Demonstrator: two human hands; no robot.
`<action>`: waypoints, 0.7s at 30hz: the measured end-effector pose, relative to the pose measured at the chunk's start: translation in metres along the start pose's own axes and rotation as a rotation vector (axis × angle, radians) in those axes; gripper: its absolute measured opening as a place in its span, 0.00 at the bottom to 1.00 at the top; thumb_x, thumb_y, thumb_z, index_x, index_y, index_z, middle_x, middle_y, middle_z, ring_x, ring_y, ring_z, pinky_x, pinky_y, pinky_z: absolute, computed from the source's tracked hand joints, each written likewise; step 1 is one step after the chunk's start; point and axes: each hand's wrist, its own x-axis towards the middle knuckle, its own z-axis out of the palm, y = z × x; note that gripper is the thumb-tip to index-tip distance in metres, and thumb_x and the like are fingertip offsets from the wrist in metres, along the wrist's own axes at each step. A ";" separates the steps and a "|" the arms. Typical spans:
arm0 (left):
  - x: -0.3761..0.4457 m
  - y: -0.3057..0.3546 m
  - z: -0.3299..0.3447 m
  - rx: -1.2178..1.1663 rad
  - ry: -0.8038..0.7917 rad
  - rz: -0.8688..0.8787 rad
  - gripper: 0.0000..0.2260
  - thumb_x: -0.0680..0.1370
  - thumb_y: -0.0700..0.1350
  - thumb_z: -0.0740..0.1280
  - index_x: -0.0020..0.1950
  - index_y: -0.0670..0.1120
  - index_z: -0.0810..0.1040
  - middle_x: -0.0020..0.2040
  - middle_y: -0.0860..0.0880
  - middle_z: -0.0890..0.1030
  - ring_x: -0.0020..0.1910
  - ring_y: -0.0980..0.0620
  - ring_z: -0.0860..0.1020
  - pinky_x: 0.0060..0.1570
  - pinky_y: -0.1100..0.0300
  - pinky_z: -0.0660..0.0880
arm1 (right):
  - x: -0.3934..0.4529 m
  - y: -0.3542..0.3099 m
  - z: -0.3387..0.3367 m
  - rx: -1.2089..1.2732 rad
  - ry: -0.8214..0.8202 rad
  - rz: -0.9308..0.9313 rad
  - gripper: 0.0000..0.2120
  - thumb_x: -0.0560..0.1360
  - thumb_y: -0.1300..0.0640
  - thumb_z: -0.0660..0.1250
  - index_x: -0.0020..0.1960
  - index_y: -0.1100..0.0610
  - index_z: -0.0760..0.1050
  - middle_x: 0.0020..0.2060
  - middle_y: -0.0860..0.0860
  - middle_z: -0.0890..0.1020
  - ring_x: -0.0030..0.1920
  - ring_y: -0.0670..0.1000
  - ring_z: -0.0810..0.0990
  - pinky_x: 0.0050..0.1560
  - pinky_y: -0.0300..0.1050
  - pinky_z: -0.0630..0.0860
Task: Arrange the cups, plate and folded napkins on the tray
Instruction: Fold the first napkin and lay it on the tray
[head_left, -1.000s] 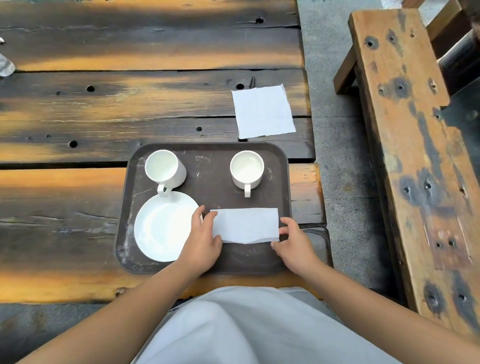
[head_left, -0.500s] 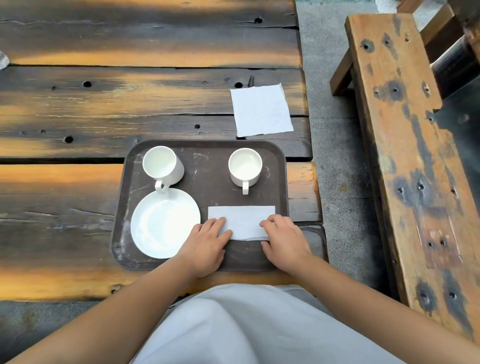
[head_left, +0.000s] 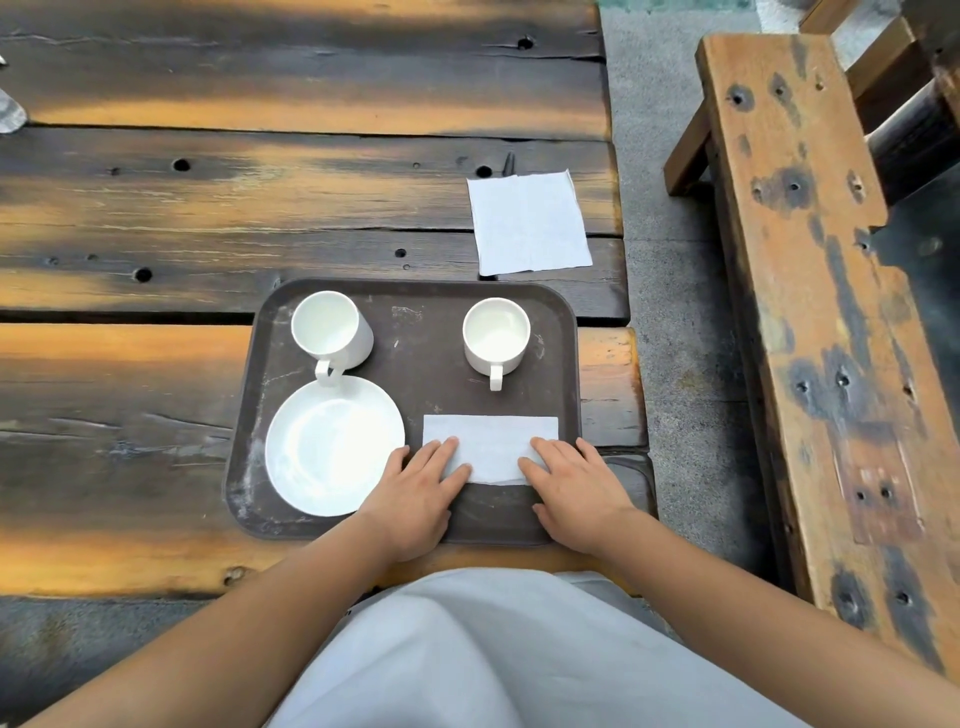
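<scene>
Both hands lie flat with straight fingers, the left hand (head_left: 415, 488) and right hand (head_left: 574, 488) pressing the ends of the folded napkin (head_left: 491, 444) on the tray (head_left: 415, 332). Lifting carelessly could spring the fold open or drag the paper. The plate (head_left: 332, 447) sits just beside the left hand; both cups (head_left: 332, 330) stand beyond the fingertips. The unfolded napkin (head_left: 527, 221) waits farther out on the worktop (head_left: 208, 208), near its edge.

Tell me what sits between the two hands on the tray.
In the head view, the folded napkin spans the stretch between the left hand and right hand; both press flat on its ends, on the tray.
</scene>
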 end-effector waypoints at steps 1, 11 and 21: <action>0.000 0.000 0.000 -0.004 -0.003 -0.001 0.28 0.75 0.49 0.61 0.75 0.49 0.59 0.79 0.40 0.52 0.76 0.43 0.53 0.70 0.43 0.53 | 0.000 0.000 0.000 0.003 -0.005 0.001 0.28 0.75 0.48 0.62 0.73 0.53 0.61 0.76 0.57 0.59 0.74 0.57 0.58 0.74 0.59 0.51; -0.002 -0.003 -0.023 -0.029 0.077 -0.098 0.31 0.74 0.60 0.57 0.76 0.52 0.60 0.79 0.42 0.54 0.77 0.43 0.54 0.70 0.38 0.49 | -0.003 0.000 -0.013 0.071 0.020 0.035 0.34 0.75 0.42 0.60 0.77 0.50 0.54 0.78 0.55 0.55 0.76 0.56 0.53 0.75 0.59 0.48; 0.010 -0.013 -0.102 -0.092 0.333 -0.153 0.36 0.71 0.70 0.51 0.77 0.57 0.56 0.80 0.47 0.50 0.79 0.46 0.49 0.72 0.39 0.52 | 0.003 0.022 -0.083 0.119 0.194 0.255 0.42 0.71 0.28 0.52 0.78 0.47 0.49 0.80 0.51 0.47 0.78 0.53 0.49 0.74 0.60 0.52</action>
